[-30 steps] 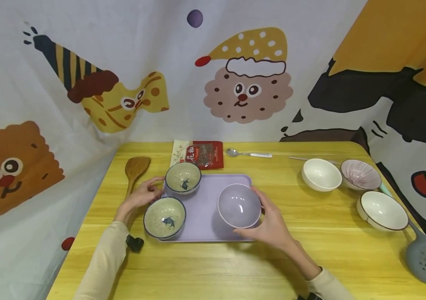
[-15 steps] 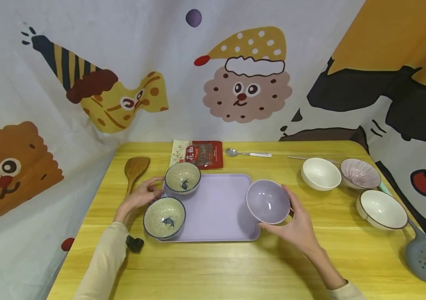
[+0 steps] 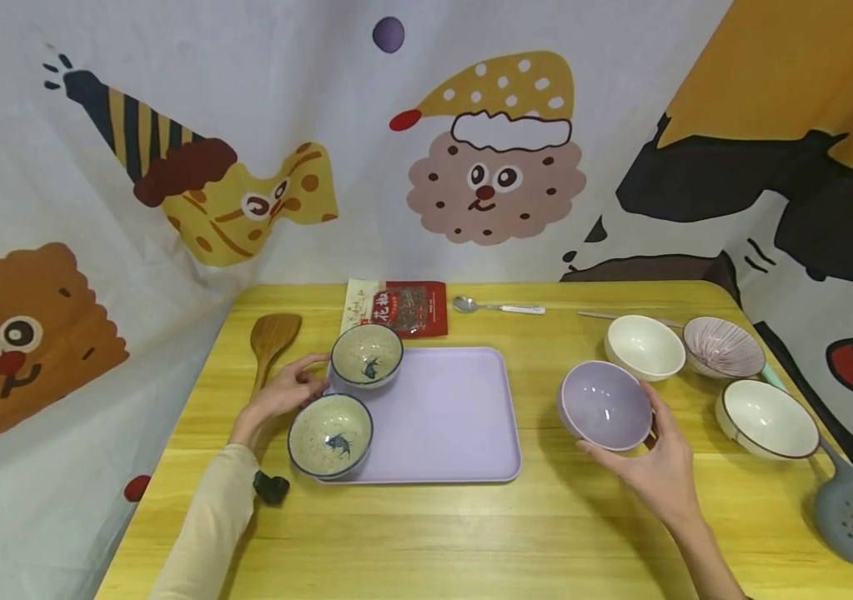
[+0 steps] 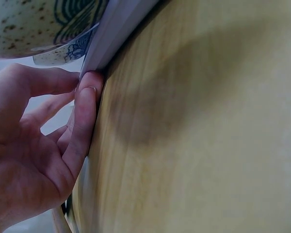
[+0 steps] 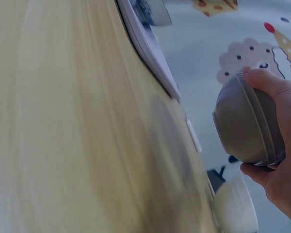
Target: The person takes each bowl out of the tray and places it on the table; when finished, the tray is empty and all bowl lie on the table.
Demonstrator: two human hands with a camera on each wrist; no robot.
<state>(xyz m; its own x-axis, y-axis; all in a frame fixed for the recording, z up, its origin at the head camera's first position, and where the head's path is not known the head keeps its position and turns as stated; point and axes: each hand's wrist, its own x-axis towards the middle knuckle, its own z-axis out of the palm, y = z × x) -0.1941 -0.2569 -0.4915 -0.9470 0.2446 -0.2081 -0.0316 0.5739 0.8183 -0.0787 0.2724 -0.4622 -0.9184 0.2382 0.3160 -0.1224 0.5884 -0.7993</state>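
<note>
Right hand point(image 3: 654, 467) has the lavender bowl point(image 3: 604, 404) gripped, held above the wooden table point(image 3: 426, 542) past the lavender tray's point(image 3: 449, 417) right edge, left hand point(image 3: 287, 390) pinches its left edge beside two speckled fish-print bowls point(image 3: 330, 433)

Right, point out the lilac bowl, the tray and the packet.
Lilac bowl point(image 3: 604, 404), head view: inside surface.
Tray point(image 3: 444, 417), head view: bare flat surface.
Packet point(image 3: 398, 310), head view: front, near the middle.
</note>
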